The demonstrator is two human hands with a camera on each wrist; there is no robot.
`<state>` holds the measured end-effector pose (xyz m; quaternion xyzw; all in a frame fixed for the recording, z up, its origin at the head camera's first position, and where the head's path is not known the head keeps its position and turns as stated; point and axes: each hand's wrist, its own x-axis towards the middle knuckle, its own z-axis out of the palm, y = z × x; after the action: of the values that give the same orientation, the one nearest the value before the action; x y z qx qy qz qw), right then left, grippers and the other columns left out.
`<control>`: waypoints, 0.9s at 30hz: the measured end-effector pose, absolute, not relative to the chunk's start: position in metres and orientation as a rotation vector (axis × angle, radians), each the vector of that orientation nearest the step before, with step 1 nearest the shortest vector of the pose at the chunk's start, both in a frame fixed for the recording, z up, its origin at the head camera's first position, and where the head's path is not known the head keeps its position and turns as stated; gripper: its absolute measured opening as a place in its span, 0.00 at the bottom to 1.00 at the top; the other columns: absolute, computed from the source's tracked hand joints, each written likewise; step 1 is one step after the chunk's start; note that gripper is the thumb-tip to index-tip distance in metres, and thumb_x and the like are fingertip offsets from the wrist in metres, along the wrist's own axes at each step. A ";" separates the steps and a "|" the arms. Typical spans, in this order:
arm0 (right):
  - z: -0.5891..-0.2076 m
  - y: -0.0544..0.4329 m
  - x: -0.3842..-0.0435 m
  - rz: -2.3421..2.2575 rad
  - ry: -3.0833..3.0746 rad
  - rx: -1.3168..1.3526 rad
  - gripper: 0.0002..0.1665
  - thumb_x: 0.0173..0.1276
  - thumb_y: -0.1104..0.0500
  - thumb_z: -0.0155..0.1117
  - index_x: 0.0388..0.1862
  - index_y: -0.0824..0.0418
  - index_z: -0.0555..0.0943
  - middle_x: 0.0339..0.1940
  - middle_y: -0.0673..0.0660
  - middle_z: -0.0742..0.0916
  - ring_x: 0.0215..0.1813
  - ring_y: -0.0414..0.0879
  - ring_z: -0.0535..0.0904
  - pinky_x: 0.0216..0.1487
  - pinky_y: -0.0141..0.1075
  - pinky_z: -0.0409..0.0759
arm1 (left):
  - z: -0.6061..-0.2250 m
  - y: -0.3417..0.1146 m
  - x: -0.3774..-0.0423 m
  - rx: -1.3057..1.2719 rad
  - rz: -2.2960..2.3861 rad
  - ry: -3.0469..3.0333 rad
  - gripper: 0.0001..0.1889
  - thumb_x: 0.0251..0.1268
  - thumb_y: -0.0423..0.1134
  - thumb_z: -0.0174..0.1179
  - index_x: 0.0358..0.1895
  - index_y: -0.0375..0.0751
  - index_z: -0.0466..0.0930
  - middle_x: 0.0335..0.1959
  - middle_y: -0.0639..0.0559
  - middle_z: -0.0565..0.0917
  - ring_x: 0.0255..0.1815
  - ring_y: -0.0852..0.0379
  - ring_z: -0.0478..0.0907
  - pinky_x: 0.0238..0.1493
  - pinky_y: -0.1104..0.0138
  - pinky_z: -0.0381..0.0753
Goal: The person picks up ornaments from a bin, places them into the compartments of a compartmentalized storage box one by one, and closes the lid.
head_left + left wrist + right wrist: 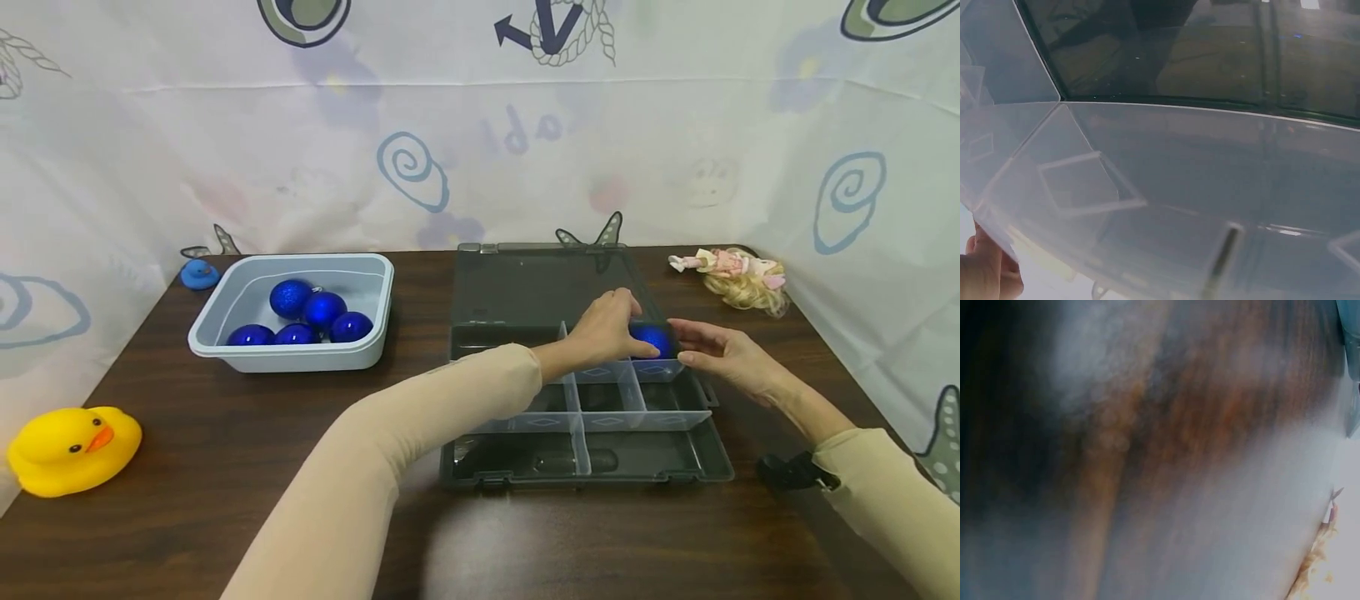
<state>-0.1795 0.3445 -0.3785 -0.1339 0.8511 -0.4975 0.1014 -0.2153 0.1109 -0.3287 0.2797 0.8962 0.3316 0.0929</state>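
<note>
A blue Christmas ball (654,340) sits in the back right compartment of a dark see-through divider box (585,467), whose lid (540,283) lies folded back. My left hand (609,327) pinches the ball from its left, thumb in front and fingers behind. On the other side my right hand (723,357) has its fairly straight fingertips right at the ball and the box's edge. Clear dividers (1166,162) fill the left wrist view, with fingers showing at its lower left. Mostly blurred tabletop shows in the right wrist view.
A pale blue tub (300,360) holds several blue Christmas balls (325,309) on the left. A yellow rubber duck (73,450), a small blue duck (198,274) and a blond doll (738,275) lie around the dark wooden table (300,467). Printed cloth (480,167) hangs behind.
</note>
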 end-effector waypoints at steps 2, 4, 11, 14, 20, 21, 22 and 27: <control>-0.379 0.343 -0.179 -1.450 2.522 -0.398 0.34 0.71 0.61 0.55 0.70 0.72 0.57 0.68 0.75 0.64 0.52 0.20 0.70 0.48 0.21 0.75 | -0.326 0.104 -0.214 0.813 1.041 2.616 0.28 0.51 0.48 0.71 0.52 0.40 0.70 0.47 0.50 0.76 0.43 0.60 0.71 0.42 0.75 0.72; -0.380 0.343 -0.179 -1.439 2.527 -0.401 0.34 0.71 0.60 0.55 0.70 0.71 0.57 0.68 0.74 0.65 0.53 0.20 0.69 0.48 0.20 0.74 | -0.322 0.095 -0.213 0.782 1.108 2.562 0.28 0.52 0.47 0.71 0.52 0.39 0.70 0.48 0.49 0.76 0.44 0.59 0.73 0.41 0.75 0.73; -0.381 0.345 -0.178 -1.510 2.488 -0.467 0.32 0.71 0.62 0.54 0.70 0.71 0.58 0.57 0.32 0.72 0.53 0.22 0.72 0.48 0.20 0.75 | -0.294 0.032 -0.213 0.643 1.424 2.320 0.25 0.57 0.41 0.67 0.56 0.39 0.71 0.50 0.48 0.78 0.50 0.56 0.77 0.48 0.72 0.78; -0.380 0.346 -0.178 -1.513 2.479 -0.485 0.32 0.71 0.63 0.54 0.70 0.70 0.58 0.56 0.31 0.72 0.53 0.21 0.72 0.48 0.20 0.75 | -0.286 -0.011 -0.218 0.606 1.545 2.278 0.24 0.59 0.38 0.65 0.58 0.36 0.71 0.52 0.45 0.79 0.52 0.54 0.77 0.50 0.69 0.78; -0.379 0.343 -0.179 -1.500 2.474 -0.470 0.32 0.72 0.63 0.54 0.71 0.69 0.58 0.55 0.30 0.71 0.53 0.21 0.71 0.48 0.19 0.74 | -0.281 -0.111 -0.227 0.393 1.631 2.374 0.23 0.63 0.37 0.62 0.60 0.34 0.70 0.55 0.40 0.77 0.54 0.49 0.76 0.57 0.59 0.76; -0.379 0.343 -0.178 -1.502 2.471 -0.467 0.32 0.72 0.63 0.54 0.71 0.69 0.58 0.55 0.30 0.71 0.53 0.21 0.71 0.48 0.19 0.74 | -0.283 -0.128 -0.229 0.357 1.610 2.398 0.24 0.64 0.38 0.61 0.61 0.33 0.69 0.56 0.39 0.76 0.55 0.48 0.75 0.58 0.57 0.74; -0.379 0.343 -0.178 -1.503 2.470 -0.466 0.32 0.72 0.63 0.54 0.71 0.69 0.58 0.55 0.29 0.72 0.53 0.21 0.71 0.48 0.19 0.74 | -0.285 -0.145 -0.230 0.323 1.574 2.433 0.24 0.64 0.40 0.61 0.61 0.34 0.69 0.57 0.39 0.75 0.56 0.47 0.74 0.60 0.56 0.73; -0.379 0.344 -0.177 -1.506 2.472 -0.473 0.32 0.71 0.65 0.53 0.71 0.69 0.58 0.55 0.28 0.72 0.53 0.20 0.72 0.47 0.19 0.74 | -0.300 -0.212 -0.235 0.252 1.342 2.541 0.28 0.64 0.46 0.60 0.63 0.35 0.68 0.62 0.39 0.72 0.62 0.45 0.69 0.64 0.54 0.68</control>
<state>-0.1765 0.3436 -0.3787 -0.1603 0.8382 -0.5108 0.1042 -0.2350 -0.2121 -0.3002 0.0868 0.8736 0.4613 0.1284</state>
